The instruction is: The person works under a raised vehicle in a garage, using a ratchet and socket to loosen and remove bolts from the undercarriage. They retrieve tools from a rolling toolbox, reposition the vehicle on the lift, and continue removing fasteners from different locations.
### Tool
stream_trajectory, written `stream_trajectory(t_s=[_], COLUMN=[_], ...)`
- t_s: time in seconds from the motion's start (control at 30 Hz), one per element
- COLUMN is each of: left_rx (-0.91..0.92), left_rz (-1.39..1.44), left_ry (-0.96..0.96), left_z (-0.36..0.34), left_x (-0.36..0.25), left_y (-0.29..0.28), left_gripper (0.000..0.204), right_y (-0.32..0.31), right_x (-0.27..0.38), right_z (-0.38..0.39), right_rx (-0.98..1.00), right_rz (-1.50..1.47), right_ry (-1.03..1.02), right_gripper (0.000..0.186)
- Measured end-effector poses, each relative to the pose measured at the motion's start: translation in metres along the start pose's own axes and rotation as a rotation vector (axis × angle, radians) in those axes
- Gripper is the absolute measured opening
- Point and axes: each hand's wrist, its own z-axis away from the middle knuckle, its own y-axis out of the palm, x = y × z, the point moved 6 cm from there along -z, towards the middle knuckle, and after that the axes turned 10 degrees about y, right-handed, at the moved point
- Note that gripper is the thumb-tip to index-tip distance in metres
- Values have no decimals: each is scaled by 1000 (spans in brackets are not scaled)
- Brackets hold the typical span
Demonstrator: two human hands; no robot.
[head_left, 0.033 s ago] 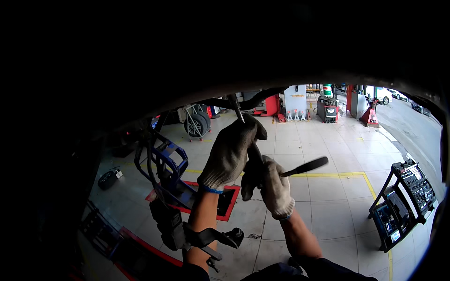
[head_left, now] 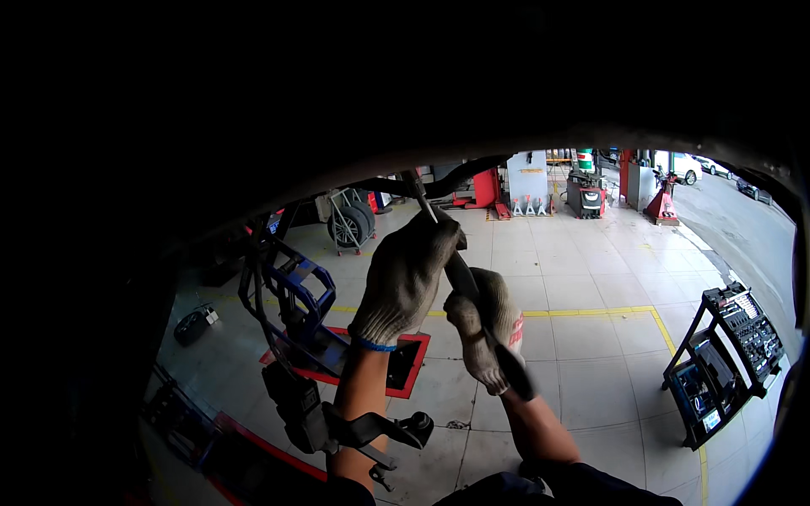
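Observation:
Both my hands wear grey knitted work gloves, raised below a dark overhead underside. My left hand (head_left: 405, 274) has its fingers curled around the upper end of a dark bar-like part (head_left: 461, 277); a thin bright metal piece (head_left: 428, 202) slants upward above it. Lower and to the right, my right hand (head_left: 492, 325) is closed on a tool with a long black handle (head_left: 515, 371), which points down along my right wrist. The tool's exact kind and its working end are hidden by the gloves. Whether the tool touches the bar I cannot tell.
A black bracket-like part (head_left: 363, 426) hangs close to my left forearm. A blue frame (head_left: 304, 282) stands at left. On the right is a black tool cart (head_left: 726, 354). Wheels on a rack (head_left: 350, 223) and red jack stands (head_left: 664, 202) stand farther off.
The black handle has swung from pointing right to pointing down toward my right wrist. My right hand has turned with it; my left hand has barely moved.

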Motion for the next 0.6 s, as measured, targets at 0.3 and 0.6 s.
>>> stream_trajectory(t_s=[0.3,0.6], left_rx=[-14,10], left_rz=[392,291], left_ry=[-605,-608], left_z=[-2,34], left_x=[15,71], left_y=[26,31], left_gripper=[50,61], right_y=[-9,-6], right_x=[-37,-24], right_z=[-13,-10], right_rx=[266,165], right_rz=[-602,-452], right_ry=[260,79], right_gripper=[54,59])
